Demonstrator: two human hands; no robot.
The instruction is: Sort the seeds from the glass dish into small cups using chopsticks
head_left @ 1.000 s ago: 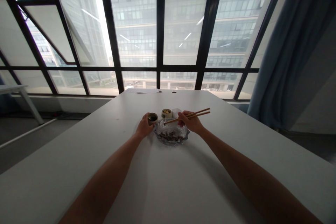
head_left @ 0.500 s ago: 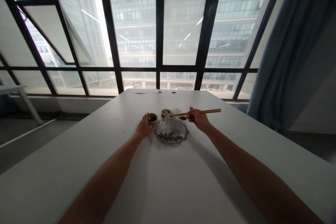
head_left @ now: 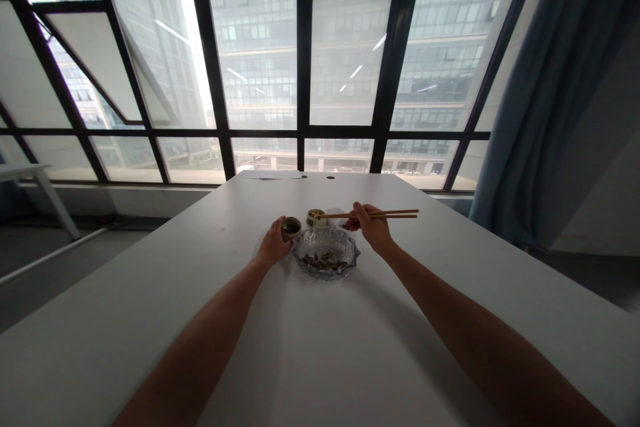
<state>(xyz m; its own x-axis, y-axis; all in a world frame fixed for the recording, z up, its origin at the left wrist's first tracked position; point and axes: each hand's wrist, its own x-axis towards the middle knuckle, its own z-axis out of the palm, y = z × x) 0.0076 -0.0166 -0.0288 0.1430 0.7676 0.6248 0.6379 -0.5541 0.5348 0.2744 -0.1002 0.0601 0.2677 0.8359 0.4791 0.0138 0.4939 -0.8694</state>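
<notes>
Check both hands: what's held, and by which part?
Right hand grips the chopsticks around mid-length; left hand clasps the dark-filled small cup by its side wall.

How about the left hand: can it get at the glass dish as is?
Likely yes. The left hand grips the small cup right beside the glass dish, with nothing between them. It is occupied by that cup, though.
</notes>
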